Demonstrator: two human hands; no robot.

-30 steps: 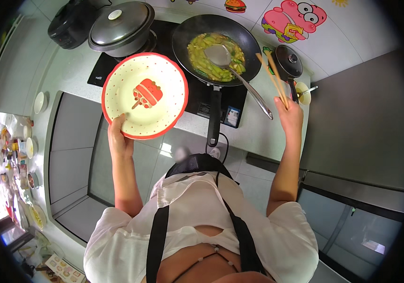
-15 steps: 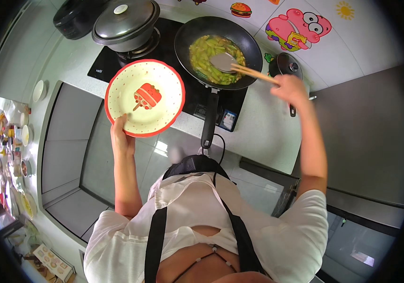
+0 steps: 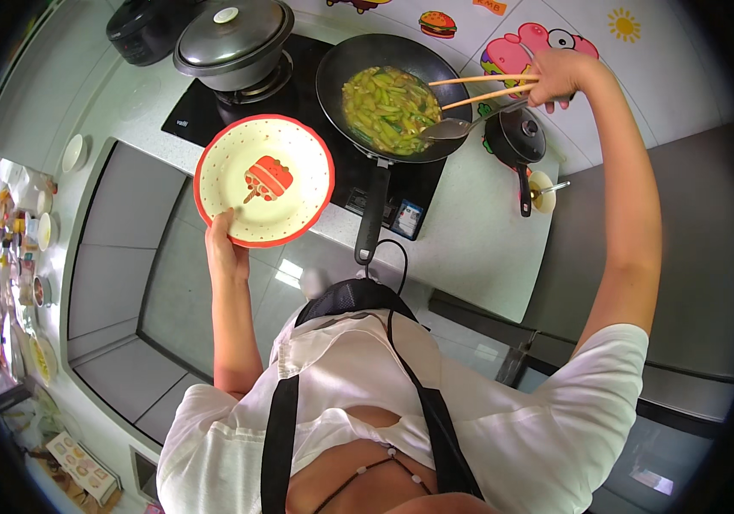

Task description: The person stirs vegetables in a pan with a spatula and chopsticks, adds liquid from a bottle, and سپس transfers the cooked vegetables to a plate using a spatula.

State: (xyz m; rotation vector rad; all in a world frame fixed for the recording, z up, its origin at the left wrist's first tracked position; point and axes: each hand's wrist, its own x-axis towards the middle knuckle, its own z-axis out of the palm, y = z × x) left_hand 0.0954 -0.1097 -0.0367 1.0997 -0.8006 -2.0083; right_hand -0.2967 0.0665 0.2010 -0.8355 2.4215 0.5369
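My left hand (image 3: 227,246) grips the near edge of a cream plate (image 3: 300,184) with a red scalloped rim and a red cake picture. Nothing lies on the plate, which hovers left of the black frying pan (image 3: 442,64). Glossy green vegetable pieces (image 3: 388,104) in sauce fill the middle of the pan. My right hand (image 3: 560,79), at the pan's far right, is closed around a pair of wooden chopsticks (image 3: 491,79) and the handle of a metal spatula (image 3: 448,129). The chopstick tips and spatula head rest over the pan's right side, by the vegetables.
The pan's handle (image 3: 372,214) points toward me over the black hob (image 3: 303,56). A lidded grey pot (image 3: 234,60) stands on the left burner. Right of the pan are a small black lidded pan (image 3: 513,137) and a bowl with a spoon (image 3: 544,199). A tiled wall rises behind.
My right hand has moved up and right, away from the vegetables. The spatula head has shifted from the food's middle to the pan's right edge. The plate has barely moved.
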